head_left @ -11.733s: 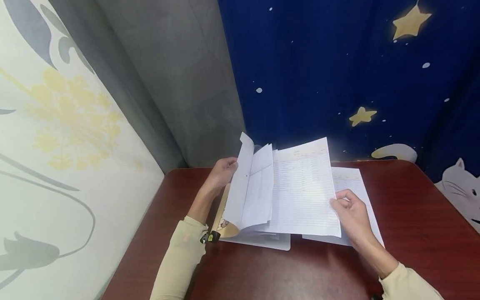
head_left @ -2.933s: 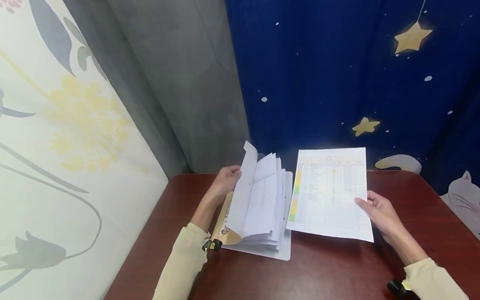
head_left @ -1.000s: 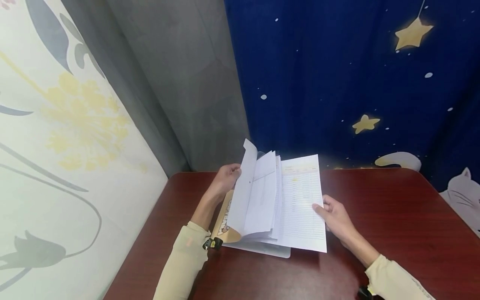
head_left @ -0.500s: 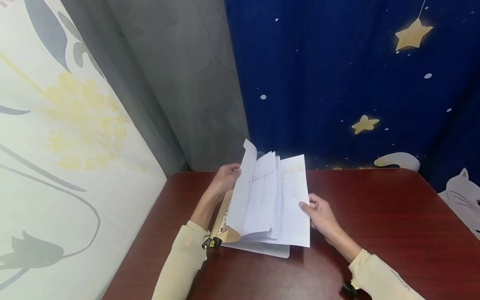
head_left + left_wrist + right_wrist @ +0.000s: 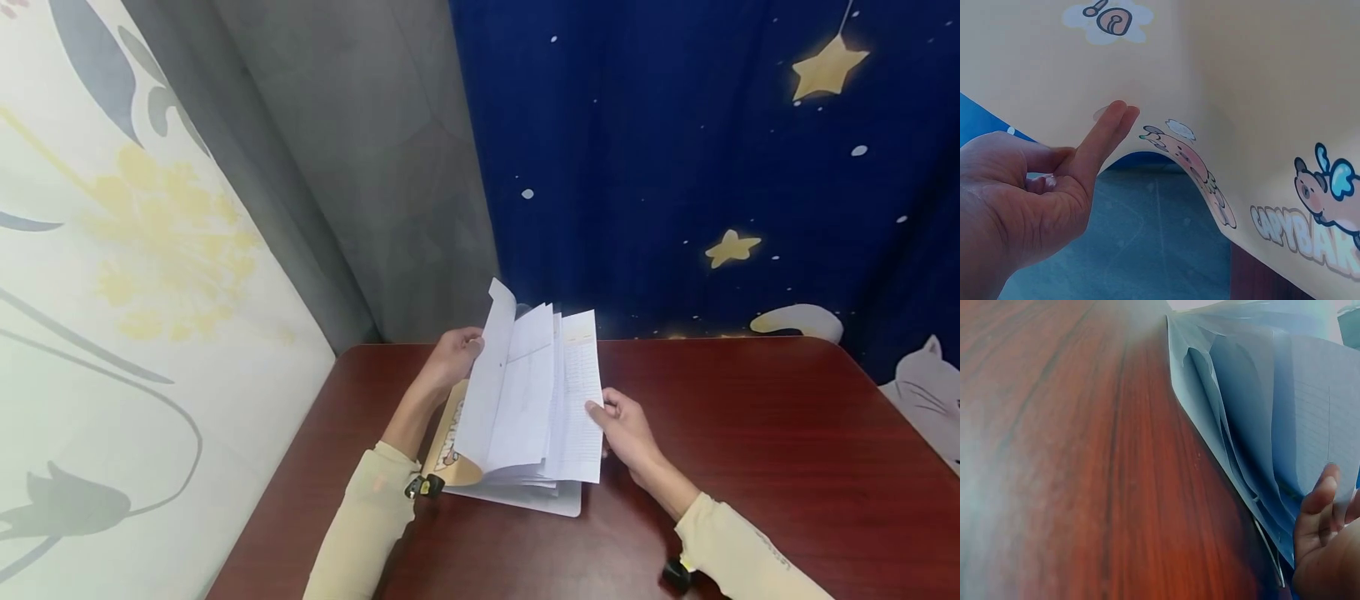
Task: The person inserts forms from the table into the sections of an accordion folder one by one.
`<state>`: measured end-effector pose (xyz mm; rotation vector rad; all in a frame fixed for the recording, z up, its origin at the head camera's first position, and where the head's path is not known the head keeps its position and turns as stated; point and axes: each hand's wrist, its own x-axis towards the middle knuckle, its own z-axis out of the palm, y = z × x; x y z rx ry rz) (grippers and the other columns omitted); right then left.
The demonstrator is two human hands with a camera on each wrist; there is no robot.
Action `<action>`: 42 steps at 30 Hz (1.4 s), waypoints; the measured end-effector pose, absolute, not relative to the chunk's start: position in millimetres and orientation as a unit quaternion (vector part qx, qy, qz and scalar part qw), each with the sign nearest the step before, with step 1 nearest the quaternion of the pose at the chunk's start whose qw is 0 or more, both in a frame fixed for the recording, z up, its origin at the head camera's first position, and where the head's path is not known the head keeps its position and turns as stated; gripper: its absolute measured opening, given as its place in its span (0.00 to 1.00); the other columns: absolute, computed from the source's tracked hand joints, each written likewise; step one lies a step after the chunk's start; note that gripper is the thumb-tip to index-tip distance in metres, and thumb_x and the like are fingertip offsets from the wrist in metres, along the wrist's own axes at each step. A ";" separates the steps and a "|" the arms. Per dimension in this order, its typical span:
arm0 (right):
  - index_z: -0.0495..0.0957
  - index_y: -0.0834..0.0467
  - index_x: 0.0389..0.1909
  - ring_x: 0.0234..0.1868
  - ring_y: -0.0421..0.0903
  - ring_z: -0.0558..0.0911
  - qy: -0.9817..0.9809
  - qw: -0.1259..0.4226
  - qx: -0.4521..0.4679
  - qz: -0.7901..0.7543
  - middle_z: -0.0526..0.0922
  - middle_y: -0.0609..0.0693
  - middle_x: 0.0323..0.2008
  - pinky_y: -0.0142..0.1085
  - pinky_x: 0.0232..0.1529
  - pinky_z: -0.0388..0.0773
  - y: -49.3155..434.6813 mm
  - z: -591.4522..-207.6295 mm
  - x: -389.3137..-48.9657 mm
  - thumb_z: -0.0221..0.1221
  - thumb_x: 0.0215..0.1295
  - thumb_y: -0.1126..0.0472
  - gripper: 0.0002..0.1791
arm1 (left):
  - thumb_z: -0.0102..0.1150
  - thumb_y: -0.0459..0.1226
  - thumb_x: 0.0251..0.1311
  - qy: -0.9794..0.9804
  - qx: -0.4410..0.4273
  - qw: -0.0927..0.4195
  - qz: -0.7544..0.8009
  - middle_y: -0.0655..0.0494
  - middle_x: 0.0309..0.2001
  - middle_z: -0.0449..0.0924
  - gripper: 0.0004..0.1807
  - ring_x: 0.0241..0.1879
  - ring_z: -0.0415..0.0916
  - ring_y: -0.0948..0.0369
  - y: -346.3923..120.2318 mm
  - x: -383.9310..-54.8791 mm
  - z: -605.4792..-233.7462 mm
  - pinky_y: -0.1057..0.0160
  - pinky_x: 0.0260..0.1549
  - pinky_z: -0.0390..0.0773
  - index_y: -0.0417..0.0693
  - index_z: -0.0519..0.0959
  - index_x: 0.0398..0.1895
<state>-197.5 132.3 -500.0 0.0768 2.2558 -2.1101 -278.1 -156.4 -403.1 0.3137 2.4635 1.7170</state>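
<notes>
A folder with a yellow, cartoon-printed cover (image 5: 1229, 81) lies part-opened on the table, with white papers (image 5: 520, 400) fanned inside. My left hand (image 5: 452, 354) pinches the cover's left edge and holds it up in a curl, its white inner side showing in the head view. In the left wrist view, the fingers of that hand press against the printed outside; the thumb is hidden behind the cover. My right hand (image 5: 628, 427) pinches the right edge of a printed table sheet (image 5: 581, 408), whose left part is hidden among the papers. The right wrist view shows the papers standing apart like leaves.
The folder's white back (image 5: 551, 502) lies on the dark red wooden table (image 5: 750, 433). A grey curtain (image 5: 360, 150) and a blue star-patterned curtain (image 5: 637, 167) hang behind the table's far edge. A flower-patterned white curtain (image 5: 150, 333) stands at the left.
Earlier my right hand held the sheet out to the right of the folder. It has since moved left, sliding the sheet in among the papers. My left hand stays on the cover.
</notes>
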 end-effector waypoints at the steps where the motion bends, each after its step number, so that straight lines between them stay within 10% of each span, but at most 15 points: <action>1: 0.75 0.68 0.57 0.24 0.41 0.84 0.728 0.026 0.026 -0.685 0.92 0.57 0.39 0.33 0.23 0.78 131.0 -500.6 -197.8 0.55 0.80 0.60 0.16 | 0.44 0.41 0.83 0.815 0.102 0.061 0.567 0.44 0.56 0.86 0.22 0.51 0.87 0.52 -156.3 -278.1 -403.5 0.54 0.50 0.86 0.39 0.76 0.68; 11: 0.73 0.69 0.70 0.28 0.41 0.87 0.728 0.040 0.034 -0.684 0.91 0.63 0.44 0.34 0.24 0.80 119.9 -502.7 -201.4 0.52 0.81 0.60 0.24 | 0.45 0.41 0.83 0.812 0.100 0.067 0.571 0.44 0.58 0.85 0.22 0.53 0.87 0.52 -154.5 -278.5 -404.1 0.53 0.52 0.86 0.39 0.75 0.70; 22: 0.73 0.64 0.31 0.13 0.40 0.70 0.730 0.056 0.030 -0.680 0.71 0.46 0.12 0.30 0.17 0.70 105.6 -502.2 -208.3 0.49 0.73 0.67 0.09 | 0.45 0.42 0.83 0.815 0.096 0.072 0.567 0.44 0.61 0.84 0.23 0.56 0.86 0.51 -153.7 -277.4 -403.7 0.52 0.55 0.86 0.40 0.73 0.72; 32: 0.76 0.69 0.62 0.10 0.37 0.65 0.725 0.112 -0.027 -0.679 0.66 0.43 0.08 0.29 0.15 0.63 105.6 -509.9 -214.7 0.46 0.76 0.68 0.20 | 0.45 0.40 0.83 0.800 0.099 0.079 0.586 0.42 0.59 0.85 0.23 0.55 0.87 0.50 -154.8 -276.3 -402.6 0.54 0.53 0.87 0.38 0.73 0.71; 42: 0.69 0.69 0.72 0.11 0.36 0.65 0.692 0.189 -0.076 -0.692 0.68 0.42 0.11 0.28 0.16 0.64 108.3 -515.2 -224.9 0.42 0.81 0.65 0.24 | 0.45 0.41 0.83 0.797 0.092 0.084 0.591 0.42 0.60 0.84 0.23 0.57 0.86 0.50 -155.0 -276.3 -404.4 0.54 0.53 0.87 0.38 0.72 0.72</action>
